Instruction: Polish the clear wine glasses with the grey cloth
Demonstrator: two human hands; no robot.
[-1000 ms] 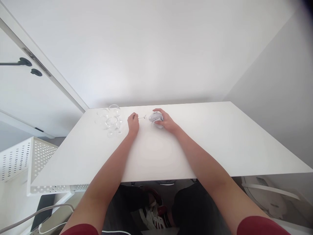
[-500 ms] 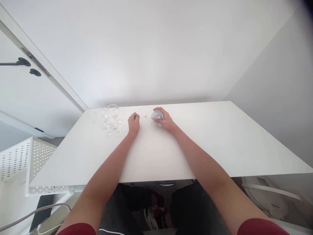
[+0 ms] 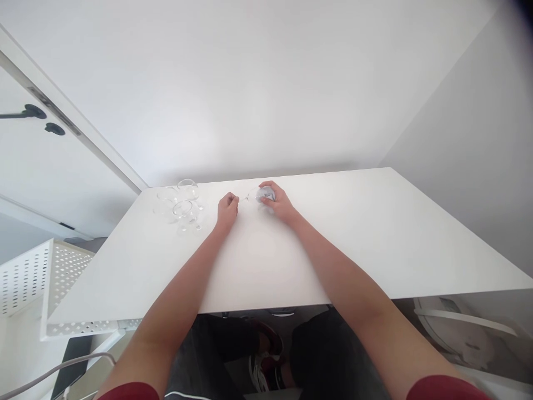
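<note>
My left hand (image 3: pixel 227 209) is closed on the stem end of a wine glass (image 3: pixel 252 196), which lies sideways with its bowl to the right. The foot is hidden by my fingers. At the bowl end, my right hand (image 3: pixel 280 203) curls its fingers around a light grey cloth (image 3: pixel 265 193) bunched at the bowl. Whether all of the cloth is inside the glass, I cannot tell. Left of my left hand, several clear stemmed glasses (image 3: pixel 182 208) stand upright in a close group on the white table (image 3: pixel 266 266).
A white wall (image 3: pixel 266 100) rises behind the table, with a grey wall (image 3: pixel 470 166) at the right. On the left are a door with a black handle (image 3: pixel 33 111) and a white perforated basket (image 3: pixel 69 269) by the table edge. A cable (image 3: pixel 62 366) runs below.
The view has shifted slightly, so the glass group sits a little further left in the picture. My right thumb has moved slightly up on the cloth. Both holds stay the same.
</note>
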